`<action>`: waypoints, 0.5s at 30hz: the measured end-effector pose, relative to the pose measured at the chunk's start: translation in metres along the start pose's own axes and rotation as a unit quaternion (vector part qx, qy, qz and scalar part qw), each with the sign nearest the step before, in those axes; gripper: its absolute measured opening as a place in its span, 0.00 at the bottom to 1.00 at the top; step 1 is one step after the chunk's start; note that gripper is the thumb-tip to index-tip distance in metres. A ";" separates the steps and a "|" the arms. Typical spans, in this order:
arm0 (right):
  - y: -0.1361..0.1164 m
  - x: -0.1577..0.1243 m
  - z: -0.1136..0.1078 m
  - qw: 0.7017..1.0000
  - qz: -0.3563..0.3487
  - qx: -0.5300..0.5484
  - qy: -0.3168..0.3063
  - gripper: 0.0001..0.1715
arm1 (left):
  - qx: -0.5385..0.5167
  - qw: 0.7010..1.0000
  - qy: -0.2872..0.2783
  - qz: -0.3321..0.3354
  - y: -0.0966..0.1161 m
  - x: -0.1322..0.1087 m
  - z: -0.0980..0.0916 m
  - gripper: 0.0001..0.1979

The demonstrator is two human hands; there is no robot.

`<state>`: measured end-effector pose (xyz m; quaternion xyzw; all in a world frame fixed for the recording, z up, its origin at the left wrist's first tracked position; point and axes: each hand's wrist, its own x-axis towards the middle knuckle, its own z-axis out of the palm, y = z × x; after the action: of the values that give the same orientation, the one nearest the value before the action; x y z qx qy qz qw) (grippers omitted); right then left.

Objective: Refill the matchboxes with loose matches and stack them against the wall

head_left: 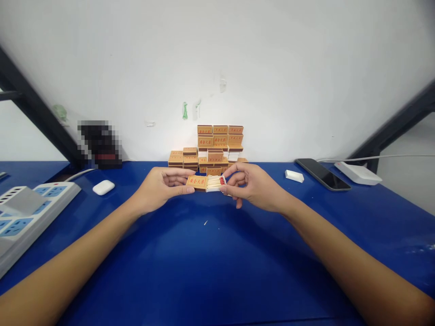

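A matchbox lies between my two hands, partly slid open. My left hand (170,185) pinches its yellow sleeve (198,182), thumb in front and fingers behind. On the other side, my right hand (246,183) grips the outer end of the white inner tray (213,189). Matches with red heads (222,180) show in that tray, their heads toward my right hand. Just behind stands a stack of matchboxes (220,139), several rows high, some with white trays showing. A lower group of boxes (176,160) adjoins it at the left.
A power strip (50,217) and a white earbud case (103,187) are at the left. To the right lie a small white block (294,176), a black phone (321,174) and a white device (358,173) near a cable. A wall rises behind the blue table (204,271).
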<state>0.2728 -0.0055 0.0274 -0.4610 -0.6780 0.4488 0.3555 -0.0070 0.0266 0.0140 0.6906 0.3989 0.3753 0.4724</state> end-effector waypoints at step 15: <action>0.003 0.001 0.001 0.991 0.008 0.105 -0.077 0.36 | -0.096 0.995 0.010 -0.032 -0.005 -0.001 0.003 0.29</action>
<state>0.2721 -0.0042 0.0245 -0.3906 -0.6489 0.5547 0.3446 -0.0056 0.0255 0.0084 0.6252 0.3874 0.4034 0.5444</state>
